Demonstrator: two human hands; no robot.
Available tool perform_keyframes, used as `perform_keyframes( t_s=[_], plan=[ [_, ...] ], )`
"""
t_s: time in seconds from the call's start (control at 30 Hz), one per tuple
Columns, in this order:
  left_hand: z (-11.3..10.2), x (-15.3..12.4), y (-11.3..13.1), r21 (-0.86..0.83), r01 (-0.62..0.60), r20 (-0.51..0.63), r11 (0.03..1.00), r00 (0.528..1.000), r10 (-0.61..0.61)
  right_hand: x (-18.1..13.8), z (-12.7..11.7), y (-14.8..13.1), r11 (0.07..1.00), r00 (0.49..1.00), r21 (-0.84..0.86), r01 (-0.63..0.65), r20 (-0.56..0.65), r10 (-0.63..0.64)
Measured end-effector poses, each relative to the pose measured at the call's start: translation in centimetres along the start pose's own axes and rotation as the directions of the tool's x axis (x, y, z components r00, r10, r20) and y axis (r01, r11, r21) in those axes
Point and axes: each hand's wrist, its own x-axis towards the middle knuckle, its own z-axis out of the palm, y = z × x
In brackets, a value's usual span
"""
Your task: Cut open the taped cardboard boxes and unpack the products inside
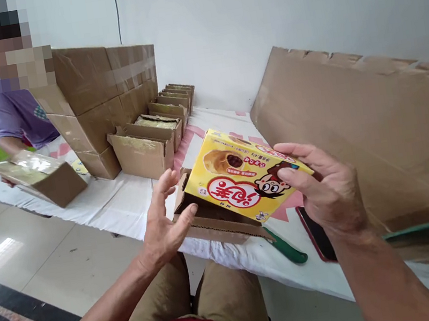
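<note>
My right hand [324, 186] grips a yellow snack box [225, 177] by its right end, thumb on the printed front. The box is tilted above an open cardboard carton [221, 228] near the table's front edge. Its lower left part overlaps the carton's opening; how far inside it reaches I cannot tell. My left hand [166, 217] is beside the carton's left end, fingers spread, with nothing in it. A green handle [287, 246] pokes out from beside the carton, its other end hidden. Right of it lies a dark phone [316, 234] with a red edge, partly behind my right wrist.
Several open cartons [142, 153] stand in a row toward the wall, beside a stack of taped boxes [92, 82]. At the left, a person in a purple top [15, 113] is at a taped carton [44, 176]. A large cardboard box [357, 138] stands at the right.
</note>
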Motion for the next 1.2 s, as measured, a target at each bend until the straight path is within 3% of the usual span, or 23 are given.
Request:
perform_keyframes(
  t_s=[0.13,0.3,0.47,0.67,0.83,0.93,1.03,1.13,1.2],
  plan=[
    [0.0,2.0,1.8,-0.45,0.26,0.123,0.854,0.965,-0.23,0.8,0.6,-1.3,0.992,0.997,0.129,-0.007,0.075,-0.002],
    [-0.2,2.9,2.8,-0.633,0.322,0.045,0.704,0.923,-0.382,0.9,1.1,-1.9,0.97,0.995,0.24,0.036,0.087,-0.058],
    [0.1,4.9,3.7,-0.68,0.268,0.018,0.682,0.937,-0.35,0.6,1.9,-2.2,0.973,0.997,0.231,0.003,0.077,-0.021],
    [0.0,10.4,5.9,-0.701,0.11,-0.009,0.704,0.987,-0.163,3.8,2.0,-5.5,0.96,0.989,0.239,0.149,-0.056,-0.14],
    [-0.7,13.6,7.4,-0.698,0.04,-0.029,0.715,0.996,-0.084,6.5,1.9,-7.9,0.933,0.969,0.264,0.243,-0.1,-0.224],
    [-1.1,14.0,7.3,-0.704,0.022,-0.051,0.71,0.995,-0.082,7.0,2.3,-7.9,0.94,0.964,0.211,0.266,-0.067,-0.258],
    [-1.6,13.6,6.0,-0.702,0.029,-0.053,0.711,0.994,-0.092,7.3,2.9,-7.3,0.949,0.977,0.236,0.21,-0.024,-0.21],
    [-2.4,12.3,3.4,-0.688,0.06,-0.086,0.723,0.983,-0.163,8.1,4.1,-6.7,0.97,0.987,0.237,0.055,0.133,-0.088],
    [-3.2,11.0,1.2,-0.685,0.103,-0.13,0.721,0.957,-0.261,8.9,5.6,-6.2,0.982,0.962,0.183,-0.054,0.272,0.003]
  ],
)
